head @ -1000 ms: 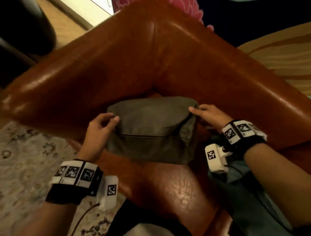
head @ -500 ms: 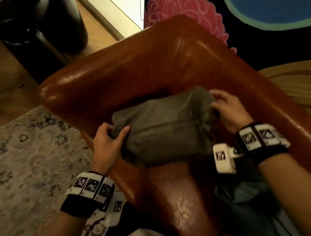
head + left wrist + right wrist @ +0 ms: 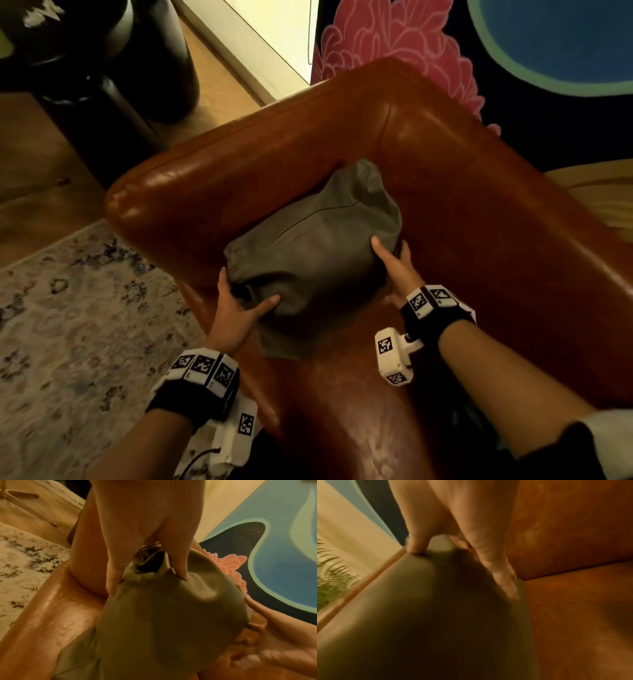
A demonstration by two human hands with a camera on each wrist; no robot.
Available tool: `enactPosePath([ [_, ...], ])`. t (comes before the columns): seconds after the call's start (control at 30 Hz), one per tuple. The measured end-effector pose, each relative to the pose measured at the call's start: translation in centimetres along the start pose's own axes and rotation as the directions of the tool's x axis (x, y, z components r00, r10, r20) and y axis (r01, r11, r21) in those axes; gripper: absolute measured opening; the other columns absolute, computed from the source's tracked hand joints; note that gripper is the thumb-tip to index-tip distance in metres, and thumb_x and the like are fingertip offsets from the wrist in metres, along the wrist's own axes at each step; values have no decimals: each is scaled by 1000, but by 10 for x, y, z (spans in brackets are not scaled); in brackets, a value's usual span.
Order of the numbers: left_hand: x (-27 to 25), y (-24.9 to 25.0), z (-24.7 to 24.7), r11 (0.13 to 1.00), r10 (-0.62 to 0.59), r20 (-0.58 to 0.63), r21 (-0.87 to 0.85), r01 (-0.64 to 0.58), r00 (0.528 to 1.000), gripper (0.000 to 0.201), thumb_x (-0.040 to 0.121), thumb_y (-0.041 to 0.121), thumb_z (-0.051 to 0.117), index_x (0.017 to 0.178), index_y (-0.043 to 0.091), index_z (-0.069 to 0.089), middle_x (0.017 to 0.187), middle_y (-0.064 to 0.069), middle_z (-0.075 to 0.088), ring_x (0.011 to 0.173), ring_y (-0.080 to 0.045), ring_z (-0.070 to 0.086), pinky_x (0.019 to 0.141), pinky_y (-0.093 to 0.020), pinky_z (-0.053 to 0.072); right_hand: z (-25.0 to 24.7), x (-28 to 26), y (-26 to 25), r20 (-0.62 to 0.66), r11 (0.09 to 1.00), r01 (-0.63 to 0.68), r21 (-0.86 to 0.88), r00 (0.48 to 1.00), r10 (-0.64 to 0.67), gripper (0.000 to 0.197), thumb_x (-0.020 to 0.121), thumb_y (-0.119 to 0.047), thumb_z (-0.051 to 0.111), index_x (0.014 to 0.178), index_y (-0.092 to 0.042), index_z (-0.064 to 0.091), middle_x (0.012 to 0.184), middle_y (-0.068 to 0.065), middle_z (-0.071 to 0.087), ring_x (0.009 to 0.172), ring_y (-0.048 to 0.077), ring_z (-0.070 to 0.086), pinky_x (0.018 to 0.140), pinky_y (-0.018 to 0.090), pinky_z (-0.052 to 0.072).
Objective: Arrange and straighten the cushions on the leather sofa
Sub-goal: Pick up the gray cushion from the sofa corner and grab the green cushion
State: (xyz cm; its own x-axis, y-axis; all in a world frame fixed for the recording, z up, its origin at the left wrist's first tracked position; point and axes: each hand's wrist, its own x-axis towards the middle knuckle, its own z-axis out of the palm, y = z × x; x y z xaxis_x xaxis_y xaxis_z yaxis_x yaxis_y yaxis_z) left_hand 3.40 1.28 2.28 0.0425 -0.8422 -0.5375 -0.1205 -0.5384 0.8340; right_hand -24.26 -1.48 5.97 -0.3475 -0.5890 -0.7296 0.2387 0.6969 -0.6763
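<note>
An olive-grey cushion (image 3: 315, 253) lies slantwise in the corner of the brown leather sofa (image 3: 513, 222), one end pushed toward the back corner. My left hand (image 3: 246, 291) grips the cushion's near-left end. In the left wrist view the left hand (image 3: 147, 580) pinches a bunched corner of the cushion (image 3: 171, 615) between thumb and fingers. My right hand (image 3: 390, 245) holds the near-right side, thumb on top and fingers down the flank. The blurred right wrist view shows the right hand (image 3: 462, 568) on the cushion (image 3: 428, 615) the same way.
The sofa's armrest (image 3: 205, 171) runs along the left and its seat (image 3: 342, 411) lies under my forearms. A patterned rug (image 3: 68, 325) covers the floor at left. Dark furniture (image 3: 102, 68) stands at the top left. A pink-flowered dark panel (image 3: 394, 44) sits behind the backrest.
The cushion has turned from lying across the seat to pointing into the corner. My right hand has come from the far right end to the near-right side. My left hand has kept its corner.
</note>
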Motion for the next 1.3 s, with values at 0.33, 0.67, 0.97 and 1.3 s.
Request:
enactPosePath([
  [0.33, 8, 11, 0, 995, 94, -34, 37, -92, 995, 54, 67, 61, 67, 115, 47, 46, 124, 8, 60, 116, -17, 58, 97, -48, 49, 5, 7, -62, -432, 878, 253, -407, 793, -429, 31, 98, -21, 56, 125, -9, 64, 122, 14, 66, 118, 31, 58, 91, 31, 43],
  [0.67, 42, 11, 2, 940, 25, -169, 340, 35, 985, 38, 91, 31, 59, 123, 13, 49, 128, -22, 50, 116, -38, 51, 101, -50, 42, -4, 56, -43, -88, 875, 109, -473, 982, -170, 53, 96, -37, 54, 143, -14, 45, 141, 10, 53, 125, 36, 53, 105, 51, 43],
  [0.97, -43, 59, 85, 698, 443, 93, 588, -409, 891, 58, 87, 27, 63, 137, 8, 43, 157, -20, 12, 147, -35, -2, 118, -47, 8, -83, -64, 6, -165, 967, 250, -55, 953, -255, 19, 99, -11, 51, 116, -12, 60, 93, 0, 65, 84, 11, 63, 79, 26, 50],
  [1.3, -174, 12, 294, 549, -82, 868, 449, -705, 490, 34, 92, 25, 58, 125, 18, 53, 129, -7, 47, 123, -25, 47, 94, -24, 33, -259, -223, 211, -741, 966, 134, -221, 621, -256, 24, 91, -6, 63, 90, -29, 67, 99, 7, 72, 95, 21, 66, 93, 39, 51],
])
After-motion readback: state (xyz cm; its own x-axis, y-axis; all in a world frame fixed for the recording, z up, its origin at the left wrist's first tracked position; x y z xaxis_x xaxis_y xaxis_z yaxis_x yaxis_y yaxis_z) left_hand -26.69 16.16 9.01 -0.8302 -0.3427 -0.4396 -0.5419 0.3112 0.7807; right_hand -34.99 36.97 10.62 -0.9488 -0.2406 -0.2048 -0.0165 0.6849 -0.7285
